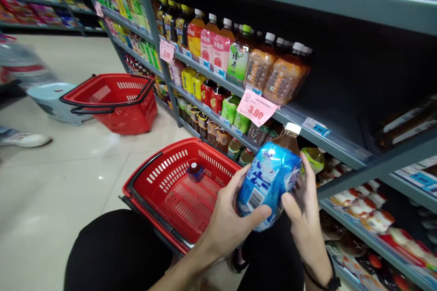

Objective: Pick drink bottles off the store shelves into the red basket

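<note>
A large drink bottle (268, 175) with a blue label and a white cap is held tilted in front of the shelf. My left hand (230, 218) grips its left side, thumb across the label near the barcode. On its right side, my right hand (303, 204) is closed round it, with the thumb at the front and some fingers hidden behind. Below and to the left, a red shopping basket (143, 177) rests on the floor by my knees. Inside it lies a small dark bottle (195, 172) with a white cap.
Bottled drinks (221, 50) fill shelves ahead. A pink price tag (257, 107) hangs from the shelf edge. A second red basket (136, 113) stands further left beside a light blue stool (56, 100). Someone's white shoe (29, 139) shows at the left edge.
</note>
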